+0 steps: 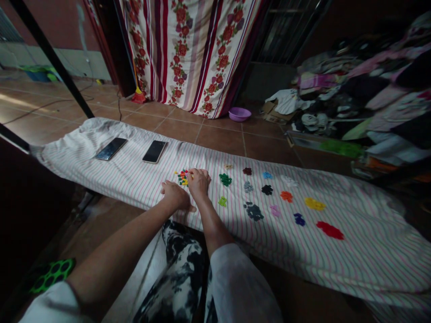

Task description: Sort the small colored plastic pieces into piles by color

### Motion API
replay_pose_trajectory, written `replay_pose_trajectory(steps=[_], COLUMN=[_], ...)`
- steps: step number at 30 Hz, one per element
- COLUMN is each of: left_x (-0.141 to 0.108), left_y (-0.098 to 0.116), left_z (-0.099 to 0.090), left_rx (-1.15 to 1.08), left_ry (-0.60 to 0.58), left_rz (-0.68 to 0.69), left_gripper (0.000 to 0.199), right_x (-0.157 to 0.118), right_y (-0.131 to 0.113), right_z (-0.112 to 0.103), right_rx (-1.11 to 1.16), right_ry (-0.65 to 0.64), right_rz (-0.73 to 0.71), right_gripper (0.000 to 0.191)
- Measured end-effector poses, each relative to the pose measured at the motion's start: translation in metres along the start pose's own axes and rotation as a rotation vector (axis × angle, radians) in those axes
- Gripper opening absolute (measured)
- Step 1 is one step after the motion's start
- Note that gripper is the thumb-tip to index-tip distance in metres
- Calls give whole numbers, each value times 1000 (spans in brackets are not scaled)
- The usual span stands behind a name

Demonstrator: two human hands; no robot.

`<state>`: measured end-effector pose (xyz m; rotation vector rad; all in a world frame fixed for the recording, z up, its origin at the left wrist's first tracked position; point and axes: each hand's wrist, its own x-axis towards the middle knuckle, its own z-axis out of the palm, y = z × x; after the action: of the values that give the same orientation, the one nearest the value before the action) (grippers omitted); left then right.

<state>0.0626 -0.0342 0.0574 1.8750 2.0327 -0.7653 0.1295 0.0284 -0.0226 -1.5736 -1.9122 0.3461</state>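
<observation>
A small mixed pile of red, yellow, green and orange pieces (182, 178) lies on the striped cloth. At its right edge is my right hand (199, 183), thumb and forefinger pinched together; whatever they hold is too small to make out. My left hand (175, 196) rests on the cloth just in front of the pile, its thumb stretched out to the side and nothing visible in it. To the right, small pieces are sorted by colour, among them a dark green heap (225, 179), a light green heap (222, 201), a grey heap (248, 186) and a dark grey heap (254, 211).
Farther right lie black (267, 189), orange (286, 196), yellow (315, 203), purple (299, 219) and red heaps (330, 230). Two phones (155, 151) lie at the left. Beyond the cloth-covered surface (377, 233) are a purple basin (239, 114) and piled clothes (380, 103).
</observation>
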Motion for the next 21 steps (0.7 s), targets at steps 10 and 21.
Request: replay_pose_trajectory(steps=[10, 21], left_x=[-3, -2], left_y=[-1, -2], left_z=[-2, 4], left_rx=[-34, 2], left_ry=[-1, 63], left_rz=[-7, -19], left_gripper=[106, 96], right_x=[-1, 0], right_y=[-1, -14], right_z=[7, 6], right_rx=[-65, -14], right_ry=[-44, -66], right_rz=[-1, -111], right_gripper=[22, 25])
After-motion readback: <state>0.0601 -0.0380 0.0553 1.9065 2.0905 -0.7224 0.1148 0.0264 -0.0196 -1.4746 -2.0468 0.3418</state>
